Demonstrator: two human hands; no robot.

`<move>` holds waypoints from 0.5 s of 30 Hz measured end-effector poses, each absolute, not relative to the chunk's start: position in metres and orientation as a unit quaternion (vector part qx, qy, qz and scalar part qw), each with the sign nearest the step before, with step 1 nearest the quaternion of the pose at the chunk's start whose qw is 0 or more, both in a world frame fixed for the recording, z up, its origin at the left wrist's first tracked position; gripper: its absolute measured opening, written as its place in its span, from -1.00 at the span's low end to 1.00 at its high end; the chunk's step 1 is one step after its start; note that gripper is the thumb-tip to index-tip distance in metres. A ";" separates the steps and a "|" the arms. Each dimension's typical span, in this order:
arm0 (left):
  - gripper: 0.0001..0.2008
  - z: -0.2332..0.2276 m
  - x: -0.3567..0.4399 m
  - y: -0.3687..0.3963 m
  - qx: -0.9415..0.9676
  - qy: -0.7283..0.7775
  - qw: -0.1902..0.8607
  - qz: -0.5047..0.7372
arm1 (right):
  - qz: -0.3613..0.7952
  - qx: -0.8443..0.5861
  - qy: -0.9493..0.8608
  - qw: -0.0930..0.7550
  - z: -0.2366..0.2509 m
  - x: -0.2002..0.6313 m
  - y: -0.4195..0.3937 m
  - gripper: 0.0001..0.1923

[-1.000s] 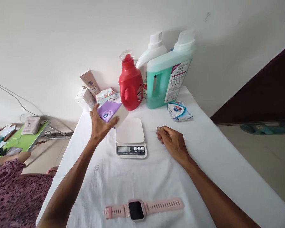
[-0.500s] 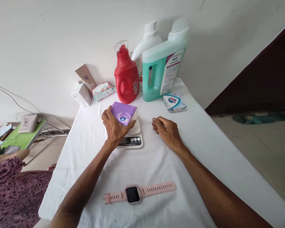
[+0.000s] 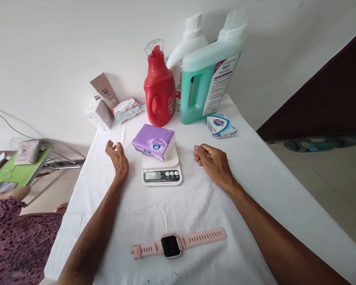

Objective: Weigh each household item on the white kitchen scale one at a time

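Observation:
A purple tissue pack (image 3: 152,138) rests on the white kitchen scale (image 3: 175,159), a little askew and reaching past the platform's left side. The scale's display faces me, but its reading is too faint to make out. My left hand (image 3: 118,159) is off to the left of the pack, touching nothing, its fingers apart and slightly bent. To the right of the scale, my right hand (image 3: 213,162) lies on the cloth with the fingers curled in; nothing shows in it. Nearer to me is a pink-strapped smartwatch (image 3: 170,246), laid out flat.
Along the wall stand a red detergent bottle (image 3: 159,89), a white bottle (image 3: 192,39) and a green jug (image 3: 192,103). A soap box (image 3: 221,126) is at right; a wipes pack (image 3: 127,111) and two boxes (image 3: 99,113) at left. A person in patterned clothing (image 3: 20,237) is beside the table.
My left hand has let go of the tissue pack and drawn back to the left, leaving it on the scale. The scale's display is now uncovered. My right hand stays curled in its place.

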State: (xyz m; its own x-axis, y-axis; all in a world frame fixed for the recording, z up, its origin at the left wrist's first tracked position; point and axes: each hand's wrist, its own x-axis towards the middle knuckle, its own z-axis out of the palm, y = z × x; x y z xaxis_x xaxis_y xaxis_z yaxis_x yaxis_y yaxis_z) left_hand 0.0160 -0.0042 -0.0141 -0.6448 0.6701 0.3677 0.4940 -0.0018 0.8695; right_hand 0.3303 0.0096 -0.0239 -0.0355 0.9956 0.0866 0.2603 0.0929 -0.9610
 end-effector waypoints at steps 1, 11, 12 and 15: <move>-0.09 -0.018 0.014 -0.003 0.406 0.705 0.084 0.575 | 0.413 -0.534 -0.588 0.445 -0.024 0.330 0.010 -0.47; -0.04 -0.023 0.011 0.000 0.403 0.714 0.106 0.563 | 0.403 -0.551 -0.588 0.434 -0.028 0.330 0.011 -0.47; -0.04 -0.024 0.011 0.000 0.401 0.715 0.104 0.563 | 0.403 -0.551 -0.589 0.433 -0.028 0.330 0.011 -0.48; -0.02 -0.024 0.011 0.000 0.400 0.716 0.104 0.563 | 0.404 -0.552 -0.588 0.431 -0.027 0.330 0.010 -0.49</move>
